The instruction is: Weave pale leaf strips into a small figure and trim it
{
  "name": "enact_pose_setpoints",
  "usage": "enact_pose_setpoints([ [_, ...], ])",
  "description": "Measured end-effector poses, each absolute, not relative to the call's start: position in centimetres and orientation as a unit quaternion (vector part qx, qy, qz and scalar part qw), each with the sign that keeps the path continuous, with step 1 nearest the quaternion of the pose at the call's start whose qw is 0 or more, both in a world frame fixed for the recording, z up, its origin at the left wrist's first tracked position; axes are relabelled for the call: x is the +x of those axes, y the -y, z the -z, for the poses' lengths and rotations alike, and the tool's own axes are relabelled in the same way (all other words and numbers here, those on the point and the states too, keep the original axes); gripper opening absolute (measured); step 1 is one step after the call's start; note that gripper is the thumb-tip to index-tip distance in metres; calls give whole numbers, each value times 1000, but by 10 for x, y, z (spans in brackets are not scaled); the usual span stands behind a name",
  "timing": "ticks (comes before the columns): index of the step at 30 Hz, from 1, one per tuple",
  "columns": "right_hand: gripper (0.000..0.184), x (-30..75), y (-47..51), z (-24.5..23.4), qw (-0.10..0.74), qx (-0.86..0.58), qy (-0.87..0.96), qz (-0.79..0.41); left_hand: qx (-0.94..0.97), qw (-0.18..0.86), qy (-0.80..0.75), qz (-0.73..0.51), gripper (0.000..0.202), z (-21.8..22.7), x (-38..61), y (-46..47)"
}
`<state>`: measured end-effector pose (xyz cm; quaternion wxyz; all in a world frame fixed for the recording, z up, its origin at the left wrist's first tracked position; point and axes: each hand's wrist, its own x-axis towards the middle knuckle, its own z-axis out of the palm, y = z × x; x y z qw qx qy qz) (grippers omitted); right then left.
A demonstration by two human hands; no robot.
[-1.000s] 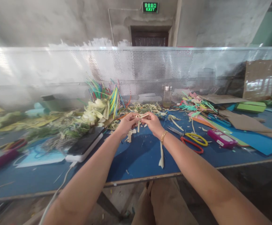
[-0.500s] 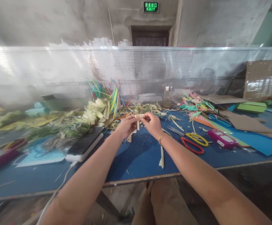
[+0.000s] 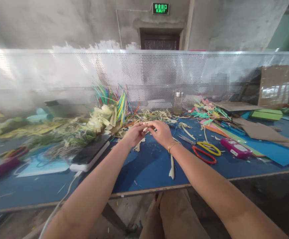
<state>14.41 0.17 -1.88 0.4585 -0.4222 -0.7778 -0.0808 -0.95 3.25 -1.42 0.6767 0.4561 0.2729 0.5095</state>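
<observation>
My left hand and my right hand meet above the middle of the table, thumbs and fingertips pinched together. Between them is a small pale cream strip that looks like dried husk; the fingers cover most of it. Under my right wrist, another pale strip lies on the blue tabletop. Right of my right hand rest scissors with one red and one yellow handle, blades parted. Just behind my hands spreads a heap of pale green and cream strips.
To the left are a pale leafy bundle, coloured stems and a black-and-white power bank with a white cable. A glass bottle stands at the back. Rightward lie a purple box, cardboard and blue paper.
The strip end that hung below my fingers no longer shows. My right hand has shifted slightly left and its fingers have closed further over the strip.
</observation>
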Motion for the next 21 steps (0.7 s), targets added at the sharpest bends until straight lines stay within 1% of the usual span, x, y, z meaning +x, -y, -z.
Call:
enact_pose_setpoints([
  [2,14,144,-2,19,478,-424,767,63,460,675,-270,-510,22,14,-8,-31],
  [4,16,144,-4,21,515,-426,743,16,468,667,-269,-513,23,15,-7,-30],
  [7,18,141,-10,26,589,-425,677,-118,503,623,-269,-535,25,17,-5,-30],
  [9,23,138,-14,30,629,-418,619,-214,540,581,-273,-545,26,18,-4,-31],
  [12,28,135,-17,32,665,-393,535,-343,590,534,-277,-538,25,19,-4,-33],
  [14,31,133,-18,32,674,-371,495,-405,612,517,-275,-531,26,18,-4,-34],
  [17,35,133,-17,31,676,-345,479,-441,618,519,-272,-524,30,18,-4,-33],
  [21,34,133,-15,28,659,-334,500,-451,576,565,-267,-526,33,17,-5,-31],
])
